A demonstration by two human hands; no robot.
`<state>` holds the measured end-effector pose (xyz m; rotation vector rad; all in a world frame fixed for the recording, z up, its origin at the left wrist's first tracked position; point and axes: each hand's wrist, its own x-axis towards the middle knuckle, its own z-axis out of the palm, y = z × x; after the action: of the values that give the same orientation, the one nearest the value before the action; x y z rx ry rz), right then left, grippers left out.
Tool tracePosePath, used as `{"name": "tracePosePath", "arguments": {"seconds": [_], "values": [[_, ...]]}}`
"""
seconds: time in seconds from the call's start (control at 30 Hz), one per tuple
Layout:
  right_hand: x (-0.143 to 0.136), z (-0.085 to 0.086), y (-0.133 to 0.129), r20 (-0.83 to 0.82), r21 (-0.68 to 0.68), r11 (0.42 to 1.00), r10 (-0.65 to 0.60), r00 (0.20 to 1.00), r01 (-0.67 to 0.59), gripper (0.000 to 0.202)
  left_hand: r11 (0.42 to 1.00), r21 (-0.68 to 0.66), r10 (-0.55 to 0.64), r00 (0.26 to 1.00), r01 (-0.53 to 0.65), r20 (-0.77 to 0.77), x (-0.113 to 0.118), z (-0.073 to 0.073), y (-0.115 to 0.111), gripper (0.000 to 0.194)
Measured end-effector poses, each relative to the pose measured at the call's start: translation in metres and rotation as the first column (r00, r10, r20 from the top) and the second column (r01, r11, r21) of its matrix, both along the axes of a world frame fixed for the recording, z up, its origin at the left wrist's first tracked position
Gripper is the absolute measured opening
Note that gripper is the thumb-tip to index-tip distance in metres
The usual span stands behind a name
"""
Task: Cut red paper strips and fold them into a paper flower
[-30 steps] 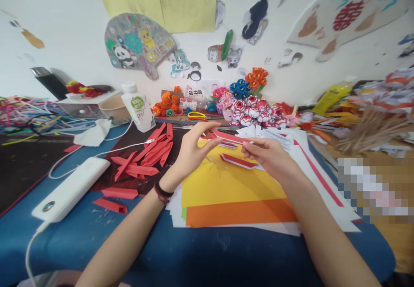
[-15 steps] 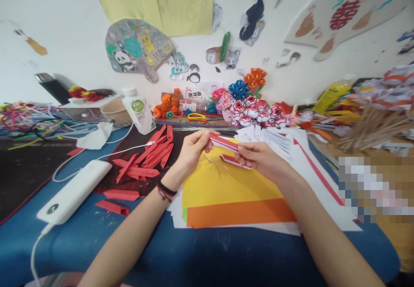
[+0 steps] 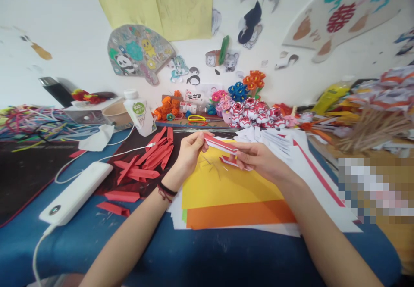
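Observation:
A folded red and white paper strip point(image 3: 221, 145) is stretched between my two hands above the yellow sheet point(image 3: 233, 188). My left hand point(image 3: 191, 148) pinches its left end between thumb and fingers. At its right end, my right hand point(image 3: 255, 157) has its fingers closed on the strip. A second red and white folded piece point(image 3: 229, 161) lies just below, partly hidden by my right fingers. Thin wire-like bits point(image 3: 211, 166) are scattered on the yellow sheet. To the left, several folded red paper pieces point(image 3: 155, 153) form a loose pile.
A white power bank point(image 3: 76, 192) with a cable lies at the left, near a white bottle point(image 3: 139, 113). Paper flowers point(image 3: 250, 112) stand at the back. White sheets point(image 3: 323, 192) extend to the right, beside bundled sticks point(image 3: 365, 127).
The strip and my left hand have shifted slightly left. My right fingers have moved a little along the strip's right end. The whole view has tilted up slightly.

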<state>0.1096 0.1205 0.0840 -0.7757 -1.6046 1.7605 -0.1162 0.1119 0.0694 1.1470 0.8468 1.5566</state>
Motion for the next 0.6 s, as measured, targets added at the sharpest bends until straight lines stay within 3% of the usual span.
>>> {"name": "tracePosePath", "arguments": {"seconds": [0.33, 0.47, 0.6], "values": [[-0.007, -0.013, 0.005, -0.091, 0.074, 0.983, -0.161, 0.983, 0.168, 0.041, 0.993, -0.084, -0.074, 0.991, 0.083, 0.113, 0.005, 0.006, -0.007, 0.043], [-0.006, -0.01, 0.004, -0.072, 0.076, 0.968, -0.233, 0.97, 0.238, 0.042, 0.99, -0.106, -0.079, 0.993, 0.089, 0.092, 0.004, 0.004, -0.005, 0.042], [-0.004, -0.003, 0.004, -0.082, -0.003, 0.968, -0.249, 0.965, 0.25, 0.042, 0.998, -0.044, -0.051, 0.999, 0.051, 0.003, 0.002, 0.0, -0.002, 0.038]]}}
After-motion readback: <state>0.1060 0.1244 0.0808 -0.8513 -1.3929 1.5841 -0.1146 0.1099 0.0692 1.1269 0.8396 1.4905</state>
